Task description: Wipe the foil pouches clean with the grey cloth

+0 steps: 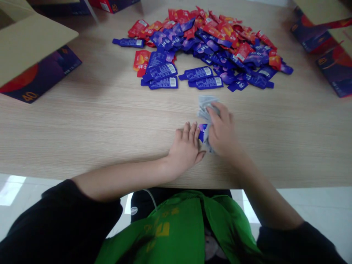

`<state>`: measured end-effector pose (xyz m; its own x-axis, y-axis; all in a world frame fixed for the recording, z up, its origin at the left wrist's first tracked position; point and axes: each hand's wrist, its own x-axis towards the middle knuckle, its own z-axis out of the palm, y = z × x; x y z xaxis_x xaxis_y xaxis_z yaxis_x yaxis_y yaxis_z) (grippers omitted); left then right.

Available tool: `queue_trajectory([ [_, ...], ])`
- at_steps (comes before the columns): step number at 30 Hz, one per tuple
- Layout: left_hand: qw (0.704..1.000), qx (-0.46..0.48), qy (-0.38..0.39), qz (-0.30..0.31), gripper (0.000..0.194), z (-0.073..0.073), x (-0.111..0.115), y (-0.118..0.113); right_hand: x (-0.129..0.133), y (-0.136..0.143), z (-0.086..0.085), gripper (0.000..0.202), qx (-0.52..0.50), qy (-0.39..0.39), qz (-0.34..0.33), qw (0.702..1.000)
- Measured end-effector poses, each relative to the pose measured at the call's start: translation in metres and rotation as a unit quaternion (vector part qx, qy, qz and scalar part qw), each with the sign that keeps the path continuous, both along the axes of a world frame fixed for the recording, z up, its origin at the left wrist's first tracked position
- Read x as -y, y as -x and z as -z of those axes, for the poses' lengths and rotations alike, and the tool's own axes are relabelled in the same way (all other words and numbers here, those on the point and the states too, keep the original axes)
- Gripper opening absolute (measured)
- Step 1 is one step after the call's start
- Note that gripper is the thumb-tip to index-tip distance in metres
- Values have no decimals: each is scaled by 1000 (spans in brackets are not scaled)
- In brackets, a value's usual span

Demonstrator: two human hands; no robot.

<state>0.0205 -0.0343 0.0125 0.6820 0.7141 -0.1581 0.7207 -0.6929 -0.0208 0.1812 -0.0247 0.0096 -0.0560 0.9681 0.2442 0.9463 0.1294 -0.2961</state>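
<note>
A grey cloth (208, 105) is gripped in my right hand (223, 132), its folds pressed over a blue sachet (202, 132) on the table. Only the sachet's left part shows; the rest lies under the cloth. My left hand (186, 145) rests on the tabletop at the sachet's left edge, fingers stretched out and holding nothing. Beyond both hands lie two overlapping blue sachets (205, 82) with barcodes, and another blue pair (164, 82) sits to their left.
A heap of red sachets (225, 31) and blue sachets (220, 58) covers the far middle of the wooden table (82, 135). Open boxes stand around it: a left box (46, 79) marked 40, a right box (334, 64), and others at the back left.
</note>
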Motion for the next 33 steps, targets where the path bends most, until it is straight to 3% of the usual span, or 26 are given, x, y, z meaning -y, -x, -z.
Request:
queue_trajectory([
  [3, 1000, -1, 12, 5, 71, -1, -1, 0, -7, 24, 5, 55, 43, 45, -36, 997],
  [5, 1000, 1, 6, 0, 73, 0, 0, -1, -8, 23, 10, 56, 64, 50, -38, 996],
  [15, 1000, -18, -7, -7, 76, 3, 0, -2, 20, -55, 22, 61, 65, 31, 101, 992],
  [19, 1000, -20, -13, -4, 76, 2, 0, -2, 17, -74, 21, 60, 42, 52, 108, 992],
  [22, 1000, -12, -11, -5, 77, 2, 0, -1, 1, -62, 9, 64, -1, 6, 65, 998],
  [26, 1000, 4, -4, -6, 73, 0, 0, -1, -16, -13, -2, 65, -4, -2, -13, 1000],
  [29, 1000, 8, 3, -5, 69, 0, 0, 0, -19, 18, 3, 57, 40, 46, -37, 997],
  [33, 1000, -1, -4, 3, 76, 0, 0, 0, -14, 20, 11, 53, 66, 54, -19, 996],
])
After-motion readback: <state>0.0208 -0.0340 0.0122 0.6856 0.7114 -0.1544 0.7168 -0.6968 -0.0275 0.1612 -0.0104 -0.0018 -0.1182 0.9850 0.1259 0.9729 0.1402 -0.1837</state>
